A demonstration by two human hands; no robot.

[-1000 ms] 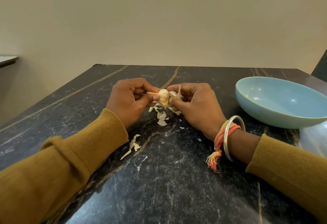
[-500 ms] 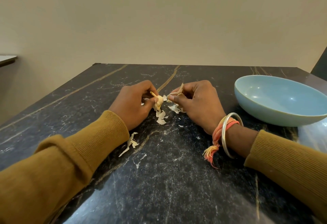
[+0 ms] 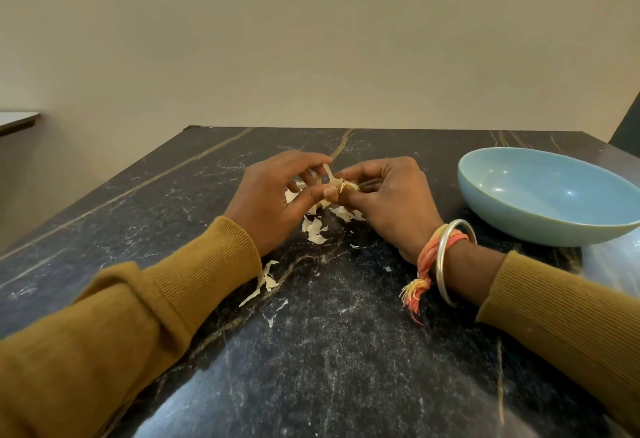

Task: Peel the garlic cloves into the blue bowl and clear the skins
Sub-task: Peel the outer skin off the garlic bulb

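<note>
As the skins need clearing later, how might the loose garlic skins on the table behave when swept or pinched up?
The garlic skins look paper-thin and curled, so probably very light and floppy, apt to scatter. Tiny flecks lying flat on the dark table may resist pinching; sweeping likely works better.

One wide-angle camera on your head, facing forward and down.
It sits close over the black, white-veined stone tabletop (image 3: pixel 329 351), which runs toward 12 o'clock to a plain beige wall (image 3: pixel 311 39). Your left hand (image 3: pixel 273 195) and right hand (image 3: pixel 391 202) meet at mid-frame, and the shallow light-blue glazed bowl (image 3: pixel 554 195) lies at 3 o'clock.
</note>
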